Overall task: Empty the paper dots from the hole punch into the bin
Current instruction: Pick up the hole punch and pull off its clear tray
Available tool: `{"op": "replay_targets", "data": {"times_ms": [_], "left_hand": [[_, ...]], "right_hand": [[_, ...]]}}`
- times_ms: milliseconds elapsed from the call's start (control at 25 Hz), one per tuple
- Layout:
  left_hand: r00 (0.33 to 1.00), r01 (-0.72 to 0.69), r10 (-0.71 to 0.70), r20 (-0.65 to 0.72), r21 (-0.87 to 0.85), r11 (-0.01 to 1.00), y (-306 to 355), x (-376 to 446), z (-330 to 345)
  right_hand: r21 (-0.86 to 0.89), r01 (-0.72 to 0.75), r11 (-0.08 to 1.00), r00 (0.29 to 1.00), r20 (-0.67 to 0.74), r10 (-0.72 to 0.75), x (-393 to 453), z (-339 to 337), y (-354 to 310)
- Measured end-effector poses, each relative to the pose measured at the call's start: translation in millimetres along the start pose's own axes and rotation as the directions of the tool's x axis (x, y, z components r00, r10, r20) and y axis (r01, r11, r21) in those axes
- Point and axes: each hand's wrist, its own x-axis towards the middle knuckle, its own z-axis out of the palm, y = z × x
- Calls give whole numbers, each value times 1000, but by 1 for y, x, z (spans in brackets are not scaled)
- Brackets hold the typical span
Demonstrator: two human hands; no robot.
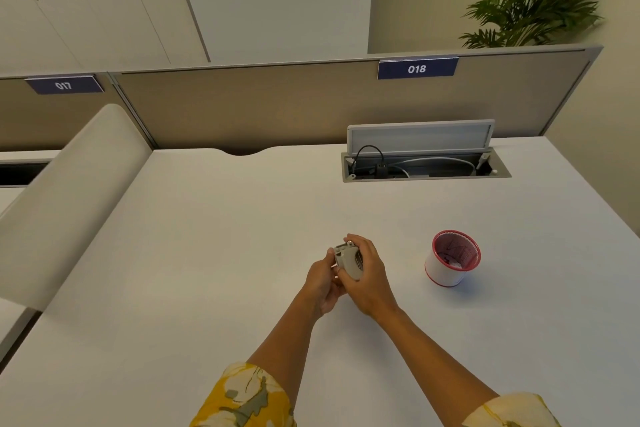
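The small grey plastic hole punch (349, 262) is held above the white counter (214, 253), in front of the person, between both hands. The left hand (323, 284) closes on its left and lower side, and the right hand (369, 276) wraps over its right side with the fingers curled around the body. So the 2 hands are together, both clamped on the punch. Its long axis seems to run away from the person and a little to the left, but the fingers hide much of it, and I cannot tell if the dot tray is open.

The small round bin with white wall and red rim (450, 262) stands upright on the counter, to the right of the hands and apart from them. The right hand is the nearer one to it. I judge that the coming move must carry the punch to the right until it is over the red rim, before any dots fall out.

I count 1 hole punch, 1 bin and 2 hands. Some scraps already lie in the bin; no loose dots are visible on the counter.
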Motion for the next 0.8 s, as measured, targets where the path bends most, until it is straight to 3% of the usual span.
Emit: {"op": "replay_targets", "data": {"times_ms": [400,640,800], "left_hand": [[986,-112,124,115,-101,988,-14,-3,25],[981,-172,181,66,-114,978,-16,5,27],[969,-246,246,18,-4,969,-17,10,24]], "right_hand": [[19,-158,987,963,-218,158,31,-6,-18],[46,-171,984,955,-238,177,41,-8,-25],[60,-221,973,953,-199,228,46,-10,-23]]}}
